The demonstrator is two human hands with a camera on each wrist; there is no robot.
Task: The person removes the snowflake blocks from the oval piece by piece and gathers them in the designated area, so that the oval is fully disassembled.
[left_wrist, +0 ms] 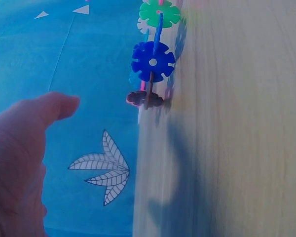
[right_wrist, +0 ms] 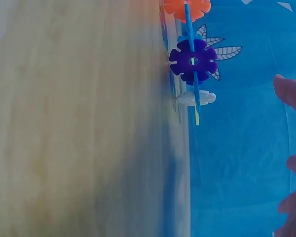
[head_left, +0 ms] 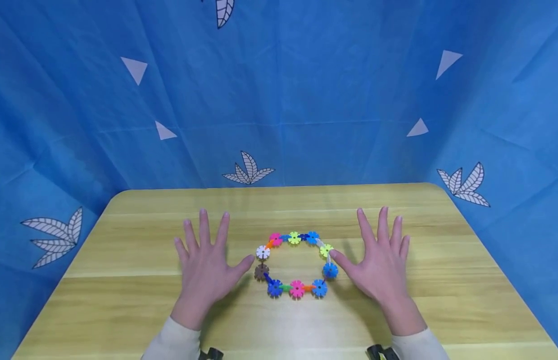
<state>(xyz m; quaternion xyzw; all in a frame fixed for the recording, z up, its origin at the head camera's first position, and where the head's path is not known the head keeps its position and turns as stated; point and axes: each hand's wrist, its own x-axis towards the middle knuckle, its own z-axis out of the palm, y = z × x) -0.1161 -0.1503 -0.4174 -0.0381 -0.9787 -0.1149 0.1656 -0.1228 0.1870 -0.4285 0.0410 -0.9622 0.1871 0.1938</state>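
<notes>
A closed ring of interlocking snowflake discs (head_left: 297, 289) lies on the wooden table. Flat-lying discs in pink, yellow-green, white, brown and blue alternate with discs standing on edge in the slots between them. My left hand (head_left: 206, 272) is held to the left of the ring, fingers spread, its thumb pointing at the brown disc (head_left: 261, 272). On the other side my right hand (head_left: 381, 267) is spread too, and its thumb tip overlaps the edge of the right yellow-green disc (head_left: 326, 250) in the head view. Both hands hold nothing. The left wrist view shows a dark blue disc (left_wrist: 153, 61); the right wrist view, a purple disc (right_wrist: 193, 61).
The light wooden table (head_left: 297, 330) has rounded far corners. Behind it and along both sides hangs a blue cloth (head_left: 279, 90) printed with white leaves and triangles. Pale sleeves (head_left: 174, 342) and dark wrist straps show at the bottom of the head view.
</notes>
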